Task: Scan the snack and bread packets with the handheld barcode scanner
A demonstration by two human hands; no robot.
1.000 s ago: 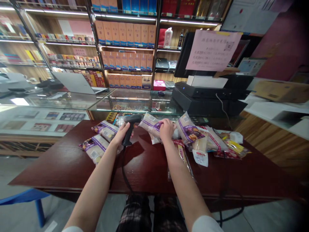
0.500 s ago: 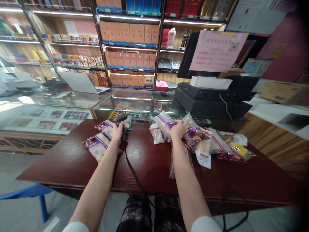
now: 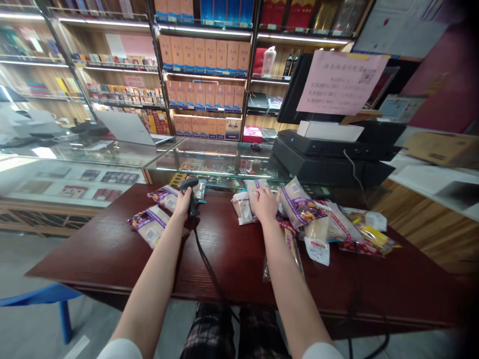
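My left hand (image 3: 183,203) grips a black corded handheld barcode scanner (image 3: 192,195), its head pointing up and away from me. Its black cable (image 3: 209,269) runs down across the table and over the edge. Two purple-labelled snack packs (image 3: 151,225) lie just left of that hand. My right hand (image 3: 266,205) sits on a clear-wrapped snack pack (image 3: 254,188) at the near side of a heap of similar packs (image 3: 322,224). Part of that pack is hidden under my fingers.
The packs lie on a dark red wooden table (image 3: 112,254) in front of a glass display counter (image 3: 213,154). A black till with a receipt printer (image 3: 329,167) stands at the right. A laptop (image 3: 127,128) and stocked shelves (image 3: 202,65) stand behind. A blue stool (image 3: 41,294) stands at lower left.
The scanner has moved left, away from the pack under my right hand. That pack has dropped lower, near the table, and my right hand has moved down with it.
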